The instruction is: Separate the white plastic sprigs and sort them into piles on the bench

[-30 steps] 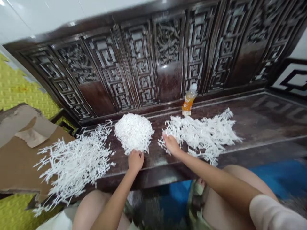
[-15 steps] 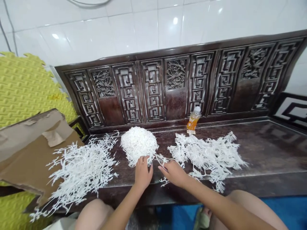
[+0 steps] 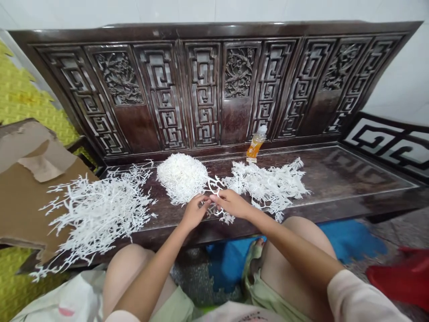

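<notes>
Closest of all, bare thighs (image 3: pixel 295 255) in pale green shorts (image 3: pixel 264 295), a pale pink sleeve (image 3: pixel 363 295) on the right arm, and a crumpled white plastic bag (image 3: pixel 63 297) at lower left. Just beyond, above the front edge of the dark polished wooden bench (image 3: pixel 351 179), the left hand (image 3: pixel 194 212) and right hand (image 3: pixel 231 203) meeting around one branched white strand (image 3: pixel 215 187), in the gap between the heaps, probably to keep a single piece clear of the tangle. Right grip pressed together, pinching that strand; left grip curled in against it, partly hidden, so pinch or mere touch impossible to tell. On either side, more white strands in three separate lots: a loose spray (image 3: pixel 97 214) lying partly on torn brown cardboard (image 3: pixel 30 210) at the bench end, a dense rounded mound (image 3: pixel 181 176) just beside the left hand, and a looser branching heap (image 3: pixel 264 185) near the right. Behind that heap, a small clear bottle of orange drink (image 3: pixel 256 142) with a white cap, upright against the backrest and out of the way. Farther off, the carved dark wooden fretwork backrest (image 3: pixel 204 85), a yellow-green foam mat (image 3: pixel 30 89), a blue sheet (image 3: pixel 348 239) on the floor, a red plastic object (image 3: pixel 402 277), and a white wall (image 3: pixel 398 76).
</notes>
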`<state>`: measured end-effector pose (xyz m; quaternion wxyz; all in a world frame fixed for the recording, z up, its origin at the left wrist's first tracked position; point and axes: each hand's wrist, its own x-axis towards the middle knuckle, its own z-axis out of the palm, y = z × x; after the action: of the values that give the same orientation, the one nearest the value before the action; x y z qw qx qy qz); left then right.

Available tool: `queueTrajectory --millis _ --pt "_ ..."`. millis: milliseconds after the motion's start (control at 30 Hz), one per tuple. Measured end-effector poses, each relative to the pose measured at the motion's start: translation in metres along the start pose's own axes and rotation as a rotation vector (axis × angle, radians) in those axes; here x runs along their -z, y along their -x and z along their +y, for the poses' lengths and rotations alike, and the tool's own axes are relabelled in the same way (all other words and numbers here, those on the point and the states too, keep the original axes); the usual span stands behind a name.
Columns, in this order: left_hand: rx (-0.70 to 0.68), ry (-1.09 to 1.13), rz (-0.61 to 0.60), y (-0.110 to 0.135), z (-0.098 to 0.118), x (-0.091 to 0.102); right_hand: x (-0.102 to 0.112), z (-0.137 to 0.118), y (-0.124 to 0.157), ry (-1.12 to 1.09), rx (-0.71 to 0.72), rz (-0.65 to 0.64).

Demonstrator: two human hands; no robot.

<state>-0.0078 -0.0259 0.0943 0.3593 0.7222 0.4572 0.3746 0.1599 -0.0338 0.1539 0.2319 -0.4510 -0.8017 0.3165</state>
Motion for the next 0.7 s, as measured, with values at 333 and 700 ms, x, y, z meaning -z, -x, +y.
queueTrajectory --millis 333,700 --pt "0.144 0.348 -0.094 0.003 0.010 0.007 0.025 -0.018 -0.012 -0.846 0.071 -0.286" --pt "0.169 0.329 -0.124 -0.001 0.003 0.008 0.038 0.001 -0.019 -0.927 -0.243 0.022"
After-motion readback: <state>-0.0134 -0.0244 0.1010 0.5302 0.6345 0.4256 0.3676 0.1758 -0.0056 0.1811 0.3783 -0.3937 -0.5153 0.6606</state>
